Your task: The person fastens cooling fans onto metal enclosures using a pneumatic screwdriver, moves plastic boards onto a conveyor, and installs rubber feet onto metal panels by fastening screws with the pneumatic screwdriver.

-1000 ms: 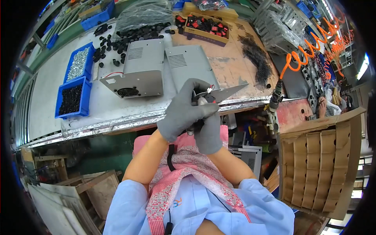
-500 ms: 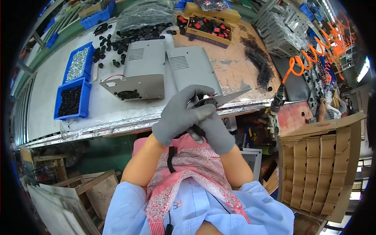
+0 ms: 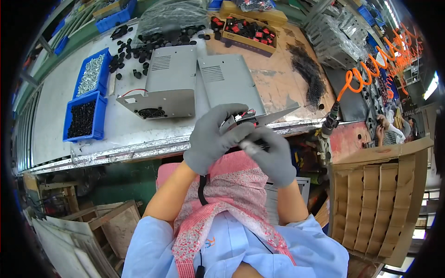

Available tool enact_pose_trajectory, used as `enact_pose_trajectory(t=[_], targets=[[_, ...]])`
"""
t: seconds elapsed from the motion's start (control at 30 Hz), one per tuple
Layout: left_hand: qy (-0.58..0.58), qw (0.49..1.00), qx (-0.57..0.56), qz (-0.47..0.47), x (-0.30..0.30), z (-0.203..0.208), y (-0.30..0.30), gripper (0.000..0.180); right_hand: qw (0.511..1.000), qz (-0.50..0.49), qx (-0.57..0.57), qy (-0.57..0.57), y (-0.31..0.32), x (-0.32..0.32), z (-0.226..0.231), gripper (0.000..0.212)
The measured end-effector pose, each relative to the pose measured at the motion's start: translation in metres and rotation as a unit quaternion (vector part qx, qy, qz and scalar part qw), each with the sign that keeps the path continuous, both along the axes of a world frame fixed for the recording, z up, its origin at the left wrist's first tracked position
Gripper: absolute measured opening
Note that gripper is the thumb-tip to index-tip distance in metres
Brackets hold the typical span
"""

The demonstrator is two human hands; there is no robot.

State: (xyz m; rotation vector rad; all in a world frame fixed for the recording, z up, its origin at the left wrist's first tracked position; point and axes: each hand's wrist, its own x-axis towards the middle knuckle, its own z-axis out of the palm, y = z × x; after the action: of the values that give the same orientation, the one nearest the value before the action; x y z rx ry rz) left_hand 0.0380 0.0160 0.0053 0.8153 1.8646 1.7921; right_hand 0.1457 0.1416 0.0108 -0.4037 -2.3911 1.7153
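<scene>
My left hand (image 3: pixel 211 136), in a grey glove, pinches a small black part (image 3: pixel 248 119) with red on it, at the front panel (image 3: pixel 280 113) of a grey metal casing (image 3: pixel 227 78). A red wire (image 3: pixel 251 111) shows beside that part. My right hand (image 3: pixel 273 157), also gloved, is just below and right of it. Its fingers are curled in, and a dark bit shows beneath them; what they hold is mostly hidden. To the left stands a second grey casing (image 3: pixel 172 69), with a black fan (image 3: pixel 151 113) in its front panel and a red wire.
Two blue bins hold silver screws (image 3: pixel 92 76) and black small parts (image 3: pixel 82 118). Black caps (image 3: pixel 176 38) lie at the back near a box of red-and-black parts (image 3: pixel 250 33). A tool hangs on an orange coiled hose (image 3: pixel 354 81). A divided carton (image 3: pixel 380 199) stands at right.
My right hand has moved right and slightly up, away from under my left hand, and its fingers are now curled by the panel. My left hand has barely shifted.
</scene>
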Motion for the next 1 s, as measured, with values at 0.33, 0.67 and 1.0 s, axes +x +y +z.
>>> enact_pose_trajectory(t=[0.33, 0.67, 1.0], targets=[[0.205, 0.974, 0.073, 0.066, 0.001, -0.030, 0.009, 0.051, 0.934, -0.048, 0.338, 0.104, 0.015, -0.016, 0.011, 0.044], [0.279, 0.947, 0.055, 0.150, 0.002, -0.031, 0.020, 0.048, 0.918, -0.133, 0.336, 0.161, 0.013, -0.030, 0.002, 0.033], [-0.169, 0.963, 0.189, 0.090, 0.014, -0.037, -0.007, 0.044, 0.964, -0.066, 0.151, 0.207, -0.003, -0.002, 0.002, 0.048]])
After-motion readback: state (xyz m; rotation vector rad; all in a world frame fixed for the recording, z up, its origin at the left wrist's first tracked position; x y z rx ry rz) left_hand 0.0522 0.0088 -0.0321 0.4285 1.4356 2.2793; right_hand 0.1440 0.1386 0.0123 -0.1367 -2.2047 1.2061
